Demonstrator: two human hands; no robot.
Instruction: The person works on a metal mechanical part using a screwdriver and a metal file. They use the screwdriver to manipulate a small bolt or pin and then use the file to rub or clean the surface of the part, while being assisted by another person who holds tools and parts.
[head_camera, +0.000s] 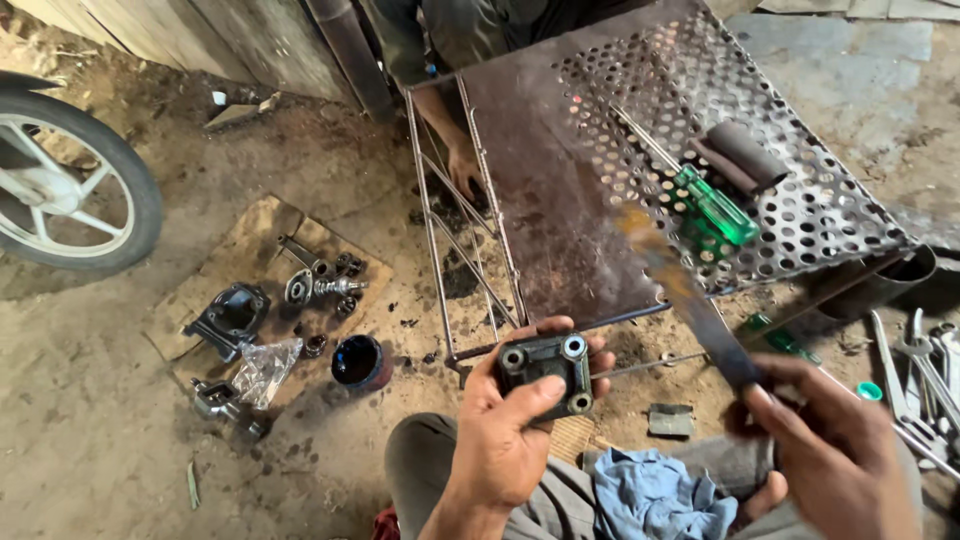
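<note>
Head view, read from the left of the frame to the right: a motorcycle wheel (62, 180) is cut off by the left edge, and just right of it a cardboard sheet (255, 235) on the dirt floor carries dark engine parts (322, 290), a crumpled plastic bag (267, 368) and a small dark cup (357, 361). At lower centre the left hand (500, 440) holds a small dark metal housing (547, 373) with round bolt holes at its corners; the fingers (575, 335) wrap behind it and the thumb presses its front face, so the grip is closed on the part. Behind it, at upper centre, another person's hand (463, 170) rests inside a wire frame beside a rusty perforated metal sheet (600, 170), on which lie a green-handled screwdriver (712, 205) and a dark cylinder (745, 155). At lower right the right hand (830, 450) is closed on a flat metal blade (690, 295). The blade's long axis runs from this hand up and left; its far end lies above and to the right of the housing, apart from it. The blade is motion-blurred, so its tip and exact type cannot be made out. A blue rag (655, 495) lies on the lap, and wrenches (925, 380) are partly cut off at the right edge.
</note>
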